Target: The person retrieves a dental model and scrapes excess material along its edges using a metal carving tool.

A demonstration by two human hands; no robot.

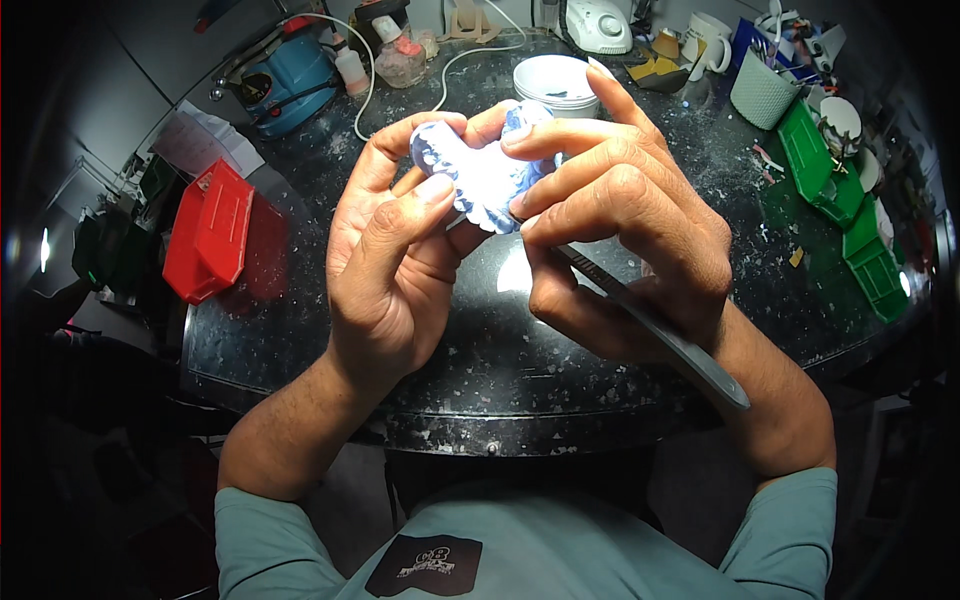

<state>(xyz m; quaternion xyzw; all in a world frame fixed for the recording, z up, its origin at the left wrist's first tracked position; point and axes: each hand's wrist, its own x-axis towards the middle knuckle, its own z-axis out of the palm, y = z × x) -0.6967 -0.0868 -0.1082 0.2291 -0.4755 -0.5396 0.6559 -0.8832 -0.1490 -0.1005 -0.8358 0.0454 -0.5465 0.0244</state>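
Observation:
A horseshoe-shaped dental model (488,182), white and blue with a row of tooth shapes along its edge, is held up over the table and glares under bright light. My left hand (388,245) grips its left side between thumb and fingers. In my right hand (640,235) is a flat grey metal scalpel handle (690,350) with ribbed grip marks. It slants down to the right past my wrist, and its working end is hidden by my fingers. My right fingertips also touch the model's right side.
A dark speckled table (480,370) lies beneath. Red bin (207,232) and blue machine (290,85) stand left; stacked white bowls (555,85) sit behind my hands. Toward the right are a white holder of tools (765,92), a mug (707,45) and green trays (875,262).

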